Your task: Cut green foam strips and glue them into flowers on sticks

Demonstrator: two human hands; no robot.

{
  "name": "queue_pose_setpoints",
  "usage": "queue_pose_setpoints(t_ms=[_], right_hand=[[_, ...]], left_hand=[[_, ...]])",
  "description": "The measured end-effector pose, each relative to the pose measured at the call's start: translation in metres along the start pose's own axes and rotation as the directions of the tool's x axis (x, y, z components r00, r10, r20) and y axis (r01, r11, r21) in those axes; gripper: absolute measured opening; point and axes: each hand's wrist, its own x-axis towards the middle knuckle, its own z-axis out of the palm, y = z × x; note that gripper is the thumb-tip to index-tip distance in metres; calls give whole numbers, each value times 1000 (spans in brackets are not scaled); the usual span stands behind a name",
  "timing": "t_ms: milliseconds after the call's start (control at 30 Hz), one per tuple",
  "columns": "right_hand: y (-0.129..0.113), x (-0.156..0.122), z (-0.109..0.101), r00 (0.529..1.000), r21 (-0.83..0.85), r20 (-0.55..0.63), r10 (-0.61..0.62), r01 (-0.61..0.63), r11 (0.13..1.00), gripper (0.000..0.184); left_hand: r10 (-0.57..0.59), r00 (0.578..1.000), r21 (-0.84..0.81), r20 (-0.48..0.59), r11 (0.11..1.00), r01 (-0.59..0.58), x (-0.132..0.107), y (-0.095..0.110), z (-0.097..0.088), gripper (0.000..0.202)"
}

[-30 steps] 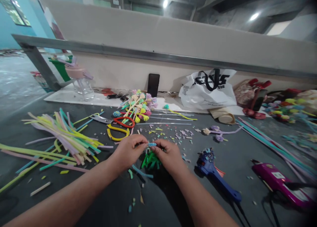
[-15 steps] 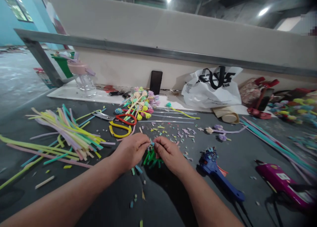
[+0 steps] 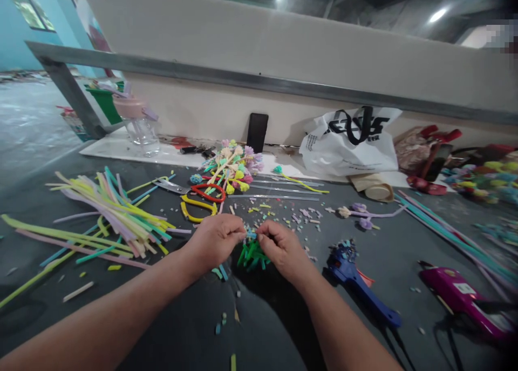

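Together, the left hand (image 3: pixel 218 241) and right hand (image 3: pixel 282 248) pinch a small blue piece (image 3: pixel 251 235) between their fingertips, near the green strips (image 3: pixel 252 255); a light, steady pinch would likely keep it from being crushed. Farther off, scissors (image 3: pixel 184 189) lie beside bunched flowers (image 3: pixel 231 168).

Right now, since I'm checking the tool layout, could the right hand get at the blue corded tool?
Probably yes: the blue corded tool lies in plain view right of the right hand, no large thing between them. The hand pinches a small blue piece, though, which would likely need releasing first.
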Motion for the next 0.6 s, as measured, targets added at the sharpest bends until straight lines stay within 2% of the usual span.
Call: queue_pose_setpoints(t_ms=[100, 167, 233, 300, 400, 500, 600], right_hand=[[4, 0, -1, 998, 180, 26, 65, -68, 981, 13], [8, 0, 1, 994, 393, 30, 108, -111, 913, 13], [11, 0, 5, 990, 588, 9, 141, -119, 800, 17], [11, 1, 9, 984, 703, -10, 180, -121, 701, 26], [8, 2, 14, 972, 785, -19, 234, -131, 605, 28], [6, 2, 16, 962, 810, -51, 267, -117, 575, 19], [8, 2, 17, 958, 781, -66, 279, -124, 613, 16]], left_hand=[[-98, 995, -150, 4, 984, 97, 2, 1, 0, 16], [-192, 980, -323, 43, 926, 195, 2, 2, 2, 18], [-289, 946, -531, 147, 784, 322, 2, 2, 6, 22], [-337, 898, -699, 283, 569, 434, 0, 4, 11, 26], [-297, 865, -826, 404, 287, 485, -5, 8, 16, 27], [-248, 853, -851, 460, 150, 503, -8, 13, 18, 24], [-234, 832, -837, 503, 108, 537, -10, 15, 20, 20]])
